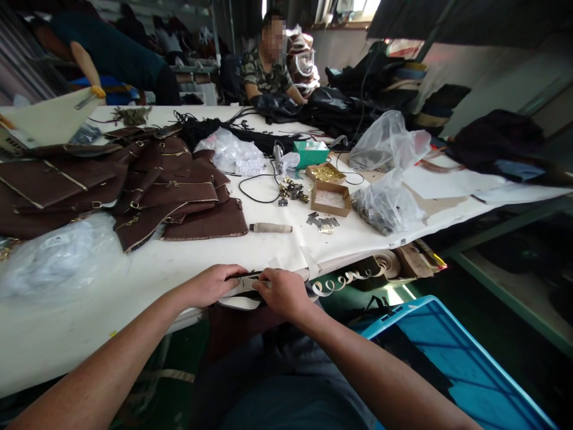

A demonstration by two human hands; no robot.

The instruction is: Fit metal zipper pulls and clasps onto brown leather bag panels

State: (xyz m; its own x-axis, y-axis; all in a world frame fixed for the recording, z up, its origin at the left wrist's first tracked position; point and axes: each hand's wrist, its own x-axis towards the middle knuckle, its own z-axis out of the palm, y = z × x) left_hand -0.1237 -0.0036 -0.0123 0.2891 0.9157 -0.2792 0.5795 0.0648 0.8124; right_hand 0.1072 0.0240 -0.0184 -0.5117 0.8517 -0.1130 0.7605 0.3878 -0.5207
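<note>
At the table's front edge, a dark bag piece with a pale inner side (240, 303) lies between my two hands. My left hand (209, 286) grips its left end, thumb on top. My right hand (286, 292) is closed on the right part, fingers bent over the pale strip in the middle. Part of the piece is hidden under my fingers, so its exact kind does not show. Beyond my hands a cloth-wrapped rod (271, 227) lies on the table. Small metal plates (323, 222) are a little further right.
Brown leather bag parts (179, 191) are piled at the left, by a plastic bag (67, 257). Cardboard boxes (331, 200) hold small fittings. A blue crate (447, 340) stands at my right, near a curled pale strip (342, 280). A co-worker (268, 65) sits across the table.
</note>
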